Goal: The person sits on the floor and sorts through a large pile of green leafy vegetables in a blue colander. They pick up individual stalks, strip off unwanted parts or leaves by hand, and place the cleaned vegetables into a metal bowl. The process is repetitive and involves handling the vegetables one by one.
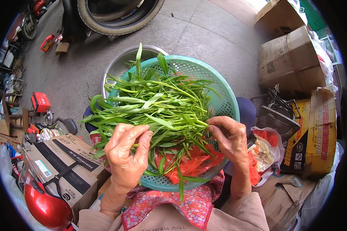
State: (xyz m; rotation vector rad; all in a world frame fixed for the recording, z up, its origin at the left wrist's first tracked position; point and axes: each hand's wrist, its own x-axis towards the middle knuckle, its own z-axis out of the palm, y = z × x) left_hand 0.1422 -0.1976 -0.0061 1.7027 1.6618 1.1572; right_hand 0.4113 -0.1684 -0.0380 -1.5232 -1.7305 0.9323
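Note:
A green plastic colander (225,83) rests on the person's lap, heaped with long-leaved water spinach (162,106). My right hand (230,138) pinches the stem end of the greens between thumb and forefinger at the right of the heap. Over the left part of the heap is my left hand (130,153), thumb and forefinger curled close together; a short bit of stem shows by its fingers, and whether it is gripped cannot be told. Under the greens, near the colander's front, lies a red plastic bag (190,164). Behind the colander a metal basin (115,69) shows in part.
Cardboard boxes (292,57) are stacked at the right, near a plastic bag (266,153) with crumpled contents. At the left lie more boxes (75,153) and a red helmet (46,205). Tyres (121,29) are on the floor beyond the basin.

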